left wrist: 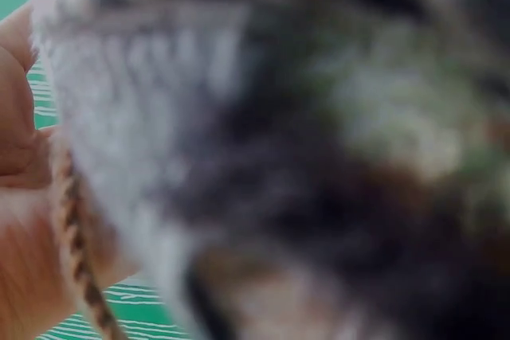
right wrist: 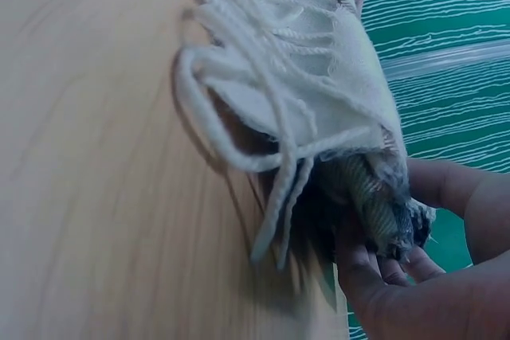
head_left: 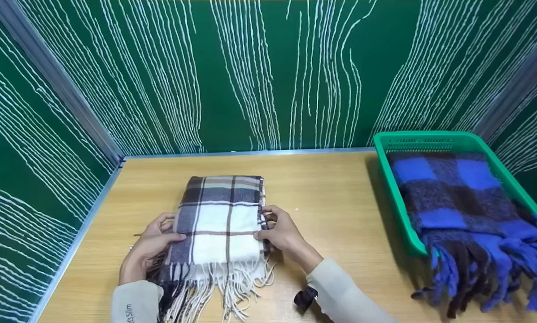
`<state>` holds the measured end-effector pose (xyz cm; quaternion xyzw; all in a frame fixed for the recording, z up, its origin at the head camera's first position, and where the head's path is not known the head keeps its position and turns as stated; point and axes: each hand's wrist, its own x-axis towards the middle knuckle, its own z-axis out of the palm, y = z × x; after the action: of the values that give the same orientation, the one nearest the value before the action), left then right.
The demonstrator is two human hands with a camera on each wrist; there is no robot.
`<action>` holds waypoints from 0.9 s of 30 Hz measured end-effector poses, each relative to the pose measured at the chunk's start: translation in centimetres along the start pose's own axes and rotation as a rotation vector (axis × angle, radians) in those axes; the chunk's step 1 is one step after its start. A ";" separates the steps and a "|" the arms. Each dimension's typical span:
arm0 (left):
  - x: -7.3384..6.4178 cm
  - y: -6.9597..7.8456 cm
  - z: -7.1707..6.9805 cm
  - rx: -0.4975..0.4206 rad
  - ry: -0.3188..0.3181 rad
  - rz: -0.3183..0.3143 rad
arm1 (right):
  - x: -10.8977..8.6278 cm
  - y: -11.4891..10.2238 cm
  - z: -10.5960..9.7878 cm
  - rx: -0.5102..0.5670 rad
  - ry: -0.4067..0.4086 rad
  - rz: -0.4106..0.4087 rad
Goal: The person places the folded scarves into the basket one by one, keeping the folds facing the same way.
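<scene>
A folded plaid scarf [head_left: 225, 220] in white, grey and brown lies on the wooden table, its twisted fringe spread toward me. My left hand [head_left: 154, 242] grips its left edge, thumb on top. On the right edge my right hand [head_left: 286, 231] pinches the layers, thumb above. In the right wrist view the fingers of my right hand [right wrist: 430, 268] curl under the folded layers of the scarf [right wrist: 351, 101]. Blurred fabric [left wrist: 199, 117] fills most of the left wrist view, with part of a hand [left wrist: 32, 220] at the left and a brown braided cord [left wrist: 76, 252] before it.
At the right stands a green plastic basket [head_left: 396, 197] holding a folded blue and dark brown checked scarf [head_left: 465, 193], whose thick fringe hangs over the near rim. Green panels with white wavy lines [head_left: 295, 76] wall in the table [head_left: 326, 193] at the back and sides.
</scene>
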<state>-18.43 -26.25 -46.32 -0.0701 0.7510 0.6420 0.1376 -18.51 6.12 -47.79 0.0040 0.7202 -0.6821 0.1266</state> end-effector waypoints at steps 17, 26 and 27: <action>0.5 0.4 2.1 -0.058 -0.054 0.052 | -0.8 -0.6 -2.1 -0.013 0.022 -0.059; 0.9 0.9 3.6 -0.049 -0.075 0.121 | -1.5 -1.2 -3.5 -0.011 0.020 -0.087; 1.0 0.9 3.7 -0.046 -0.077 0.126 | -1.6 -1.2 -3.7 -0.008 0.020 -0.089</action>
<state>-19.16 -22.35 -46.26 -0.0012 0.7333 0.6685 0.1239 -17.87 9.89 -46.17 -0.0217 0.7235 -0.6842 0.0890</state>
